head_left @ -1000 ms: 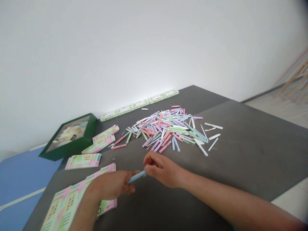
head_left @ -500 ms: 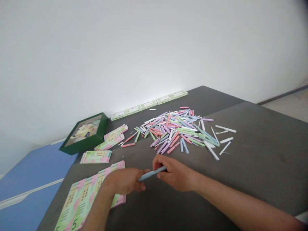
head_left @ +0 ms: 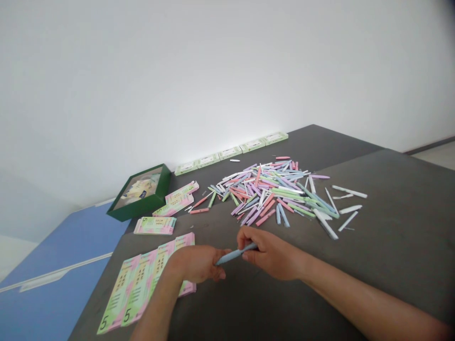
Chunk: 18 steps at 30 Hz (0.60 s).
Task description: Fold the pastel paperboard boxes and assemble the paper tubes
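A light blue pen (head_left: 229,257) is held between my two hands above the near part of the dark table. My left hand (head_left: 202,264) grips its lower left end, fingers closed round it. At the other end, the thumb and forefinger of my right hand (head_left: 270,253) pinch the pen. Just beyond my hands lies a loose pile of pens and slim pieces (head_left: 263,192) in pink, purple, green, blue and white. Flat printed cartons (head_left: 135,289) marked with a 5 lie side by side, partly hidden behind my left forearm.
A green box (head_left: 142,194) with plastic-wrapped contents stands at the table's left edge. More printed cartons (head_left: 155,225) lie near it. Several pale green boxes (head_left: 230,152) line the wall. White pieces (head_left: 350,209) are scattered right of the pile. Blue panels (head_left: 71,246) show at left.
The view has swung slightly left, so the scene appears shifted right. Both hands keep their hold on the pen, with hardly any change in their pose.
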{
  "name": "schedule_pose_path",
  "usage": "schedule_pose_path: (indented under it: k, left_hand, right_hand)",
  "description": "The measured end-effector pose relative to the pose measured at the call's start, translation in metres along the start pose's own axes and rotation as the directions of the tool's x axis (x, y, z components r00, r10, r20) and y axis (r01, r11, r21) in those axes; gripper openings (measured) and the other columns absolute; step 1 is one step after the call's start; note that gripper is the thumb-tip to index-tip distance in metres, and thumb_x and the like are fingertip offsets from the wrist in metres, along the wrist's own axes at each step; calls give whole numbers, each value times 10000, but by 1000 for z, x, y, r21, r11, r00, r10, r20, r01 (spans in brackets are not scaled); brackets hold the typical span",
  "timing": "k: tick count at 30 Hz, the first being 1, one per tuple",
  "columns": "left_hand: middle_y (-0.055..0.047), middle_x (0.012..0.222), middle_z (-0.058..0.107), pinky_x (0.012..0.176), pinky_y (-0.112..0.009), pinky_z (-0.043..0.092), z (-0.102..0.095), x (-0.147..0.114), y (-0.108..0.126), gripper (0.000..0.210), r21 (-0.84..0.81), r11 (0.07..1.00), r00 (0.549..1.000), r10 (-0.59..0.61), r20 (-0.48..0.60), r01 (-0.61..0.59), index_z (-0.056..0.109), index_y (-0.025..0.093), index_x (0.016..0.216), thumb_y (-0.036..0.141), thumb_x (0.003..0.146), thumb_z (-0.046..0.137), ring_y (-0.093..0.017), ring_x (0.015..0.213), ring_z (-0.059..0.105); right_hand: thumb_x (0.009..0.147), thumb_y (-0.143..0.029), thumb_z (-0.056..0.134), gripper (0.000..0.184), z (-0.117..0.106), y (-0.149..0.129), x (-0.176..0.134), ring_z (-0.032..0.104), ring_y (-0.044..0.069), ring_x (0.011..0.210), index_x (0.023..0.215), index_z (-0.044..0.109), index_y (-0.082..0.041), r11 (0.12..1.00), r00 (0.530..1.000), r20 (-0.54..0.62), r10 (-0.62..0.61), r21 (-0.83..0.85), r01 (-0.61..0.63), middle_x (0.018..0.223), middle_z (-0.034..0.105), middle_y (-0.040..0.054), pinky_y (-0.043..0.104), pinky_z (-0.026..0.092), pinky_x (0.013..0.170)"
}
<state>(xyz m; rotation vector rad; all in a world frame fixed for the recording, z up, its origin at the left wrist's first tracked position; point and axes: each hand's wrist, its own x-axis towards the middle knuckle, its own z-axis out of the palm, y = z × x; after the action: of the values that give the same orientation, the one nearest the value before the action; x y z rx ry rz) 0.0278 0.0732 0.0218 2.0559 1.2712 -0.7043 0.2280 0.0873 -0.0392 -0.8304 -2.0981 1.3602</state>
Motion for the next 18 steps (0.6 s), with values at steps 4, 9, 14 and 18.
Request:
schedule_pose_path:
  k: [4, 9, 14, 18]
  left_hand:
    - [9, 736, 686, 488, -238, 331, 1, 0, 0, 294, 1, 1000, 1000, 3, -5, -3, 600, 236, 1044, 296, 762, 540, -185, 645, 610]
    - [14, 763, 694, 502, -229, 355, 1, -1, -1, 318, -26, 1000, 1000, 11, -4, -11, 580, 249, 1074, 277, 764, 521, -184, 668, 617]
    - [35, 741, 684, 540, -211, 383, 0, -4, -6, 274, -79, 996, 999, 39, 8, -39, 572, 245, 1048, 259, 786, 490, -151, 649, 605]
    - [8, 791, 695, 572, -212, 405, 0, -8, -9, 283, -95, 994, 999, 53, 8, -52, 569, 226, 1069, 277, 812, 462, -158, 695, 622]
  right_hand:
    - [840, -347, 482, 188, 4, 5, 2, 467, 102, 581, 869, 544, -172, 992, 992, 40, 116, 48, -118, 670, 522, -23, 201, 300, 497]
    - [859, -321, 435, 256, -1, 9, 5, 442, 78, 471, 711, 555, -151, 987, 974, 167, 156, 14, -160, 546, 503, -29, 192, 279, 434]
    - [851, -302, 446, 202, -22, 14, 7, 446, 66, 448, 742, 531, -155, 985, 965, 216, 146, 55, -162, 566, 491, -41, 175, 313, 429]
    - [852, -321, 460, 203, -43, 30, 10, 463, 66, 457, 763, 526, -151, 974, 930, 343, 136, 124, -188, 587, 516, -35, 174, 364, 452]
